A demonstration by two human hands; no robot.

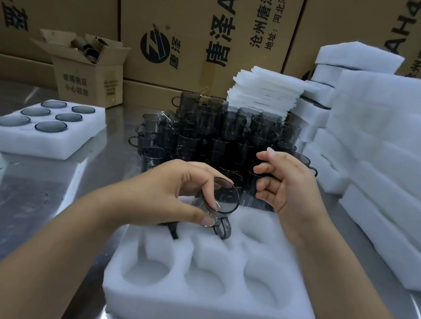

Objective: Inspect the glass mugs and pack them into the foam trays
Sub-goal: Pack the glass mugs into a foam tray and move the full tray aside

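Note:
My left hand (172, 192) pinches a smoky grey glass mug (220, 204) by its rim, tilted over the far middle pocket of a white foam tray (209, 310) in front of me. Another mug's handle (173, 231) shows in the far left pocket, under my left hand. The three near pockets hold nothing. My right hand (285, 180) hovers above and to the right of the mug, fingers loosely curled, holding nothing. Behind the tray stands a stacked pile of grey mugs (221, 133).
A filled foam tray (43, 130) with several mugs lies on the steel table at the left. Stacks of foam trays (406, 160) and foam sheets (267, 91) rise at the right. A small open carton (88, 74) and big cardboard boxes (196, 22) line the back.

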